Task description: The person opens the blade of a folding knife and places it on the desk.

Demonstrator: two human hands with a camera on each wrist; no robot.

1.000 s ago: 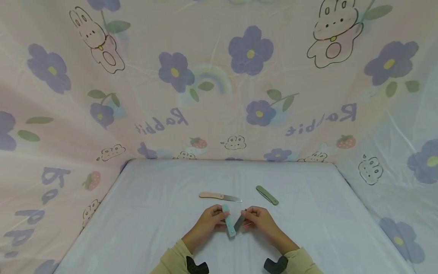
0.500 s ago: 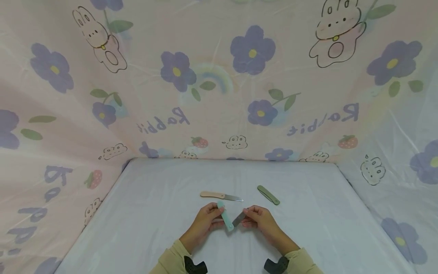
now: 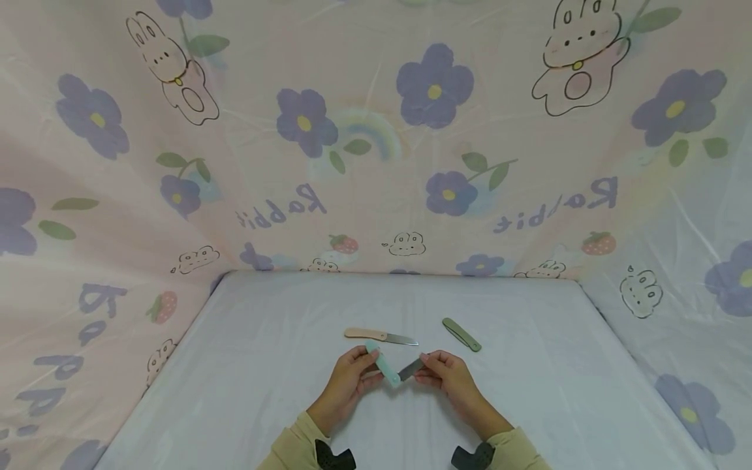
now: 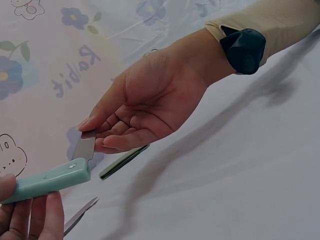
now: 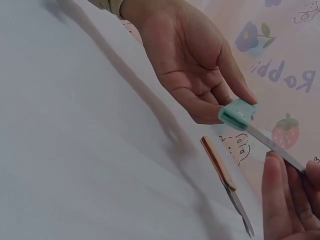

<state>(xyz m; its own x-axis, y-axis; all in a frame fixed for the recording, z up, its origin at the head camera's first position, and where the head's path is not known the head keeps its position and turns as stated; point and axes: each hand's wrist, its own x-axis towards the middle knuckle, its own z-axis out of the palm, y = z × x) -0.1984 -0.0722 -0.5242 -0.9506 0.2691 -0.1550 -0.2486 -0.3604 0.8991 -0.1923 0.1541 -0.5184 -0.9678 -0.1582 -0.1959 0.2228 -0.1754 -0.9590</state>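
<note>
Knife [image 3: 389, 371], mint folding type, was held above the bench [image 3: 247, 365] near the peach knife [image 3: 378, 337]: left hand [image 3: 348, 380] fingers gripped its handle, right hand [image 3: 449, 377] fingers pinched the blade. Light, stiff, likely sharp; safest grip looked to be handle and blade spine.

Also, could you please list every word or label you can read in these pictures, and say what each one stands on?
"Rabbit", mirror-reversed, in purple script on the pink printed sheet behind the table: once at, once at.
The same word, sideways and cut off, on the sheet's left side.
Parts of it also show in both wrist views.
Mint folding knife, beige knife, green knife: no readable marking.
</note>
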